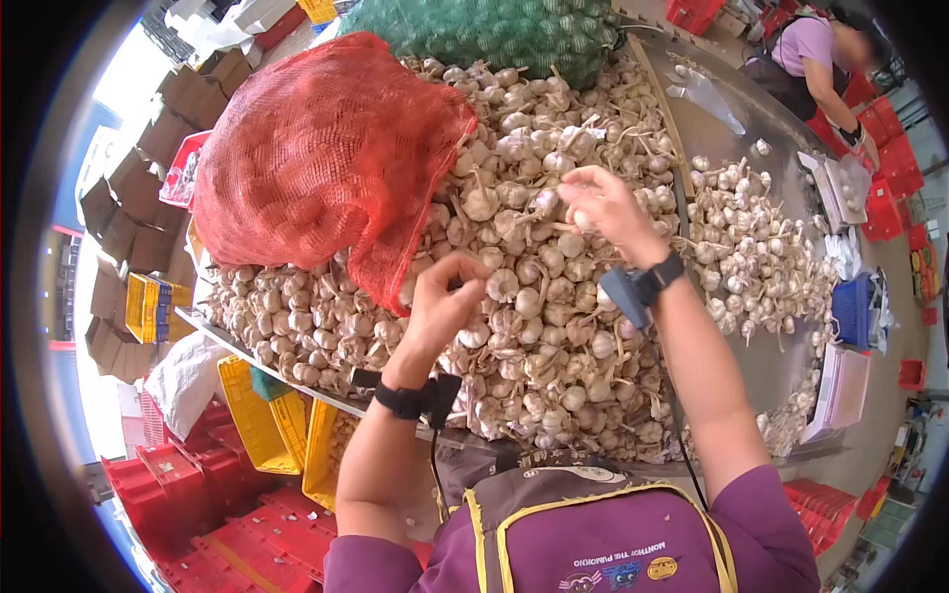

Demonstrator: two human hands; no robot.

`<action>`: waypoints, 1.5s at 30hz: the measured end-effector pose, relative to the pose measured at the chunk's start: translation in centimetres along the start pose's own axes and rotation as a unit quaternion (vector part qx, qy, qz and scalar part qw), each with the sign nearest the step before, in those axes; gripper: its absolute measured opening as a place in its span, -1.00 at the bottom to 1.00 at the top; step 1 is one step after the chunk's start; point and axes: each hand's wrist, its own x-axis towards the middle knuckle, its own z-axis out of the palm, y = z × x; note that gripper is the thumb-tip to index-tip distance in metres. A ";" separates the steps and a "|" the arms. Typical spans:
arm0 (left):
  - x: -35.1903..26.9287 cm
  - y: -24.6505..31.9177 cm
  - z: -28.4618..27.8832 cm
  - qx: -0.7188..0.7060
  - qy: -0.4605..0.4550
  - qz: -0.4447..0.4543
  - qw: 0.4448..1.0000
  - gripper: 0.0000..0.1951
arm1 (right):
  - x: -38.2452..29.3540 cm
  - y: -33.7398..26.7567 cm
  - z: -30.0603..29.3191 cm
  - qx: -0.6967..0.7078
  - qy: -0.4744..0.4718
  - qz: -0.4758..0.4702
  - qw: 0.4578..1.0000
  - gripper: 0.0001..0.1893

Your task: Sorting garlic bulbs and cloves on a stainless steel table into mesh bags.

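Observation:
A deep heap of garlic bulbs [530, 296], many with dry stems and roots, covers the table before me. Above its middle is my right hand [612, 211], fingers bent around a pale garlic bulb [583, 222] that is partly hidden by them. My left hand [445, 296] hovers over the heap near the hanging edge of a red mesh sack [319, 156]. Its thumb and forefinger curl towards each other; no object shows between them, though the palm is hidden. Both wrists wear black straps with small devices.
A green mesh sack of garlic [482, 33] lies at the far edge. A wooden strip [660, 111] divides the heap from a second garlic pile [749, 252]. Right of it are a blue basket [852, 307] and another person [808, 55]. Yellow crates [259, 422] stand lower left.

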 end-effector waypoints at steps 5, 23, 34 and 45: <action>6.1 1.4 0.4 0.512 0.147 0.293 0.794 -0.62 | 2.7 0.7 2.4 -0.391 0.043 0.014 0.919 -0.38; 2.0 1.0 1.0 -0.254 -0.178 0.008 0.951 -0.64 | -10.5 2.7 2.0 0.334 -0.091 -0.049 0.937 -0.53; -4.5 3.0 10.9 0.410 -0.185 0.376 0.810 -0.46 | -18.9 6.3 5.8 0.061 0.076 -0.081 0.992 -0.56; 3.3 2.5 6.1 0.501 0.079 0.277 0.816 -0.61 | -16.4 7.5 -15.8 0.887 0.060 -0.165 0.426 -0.42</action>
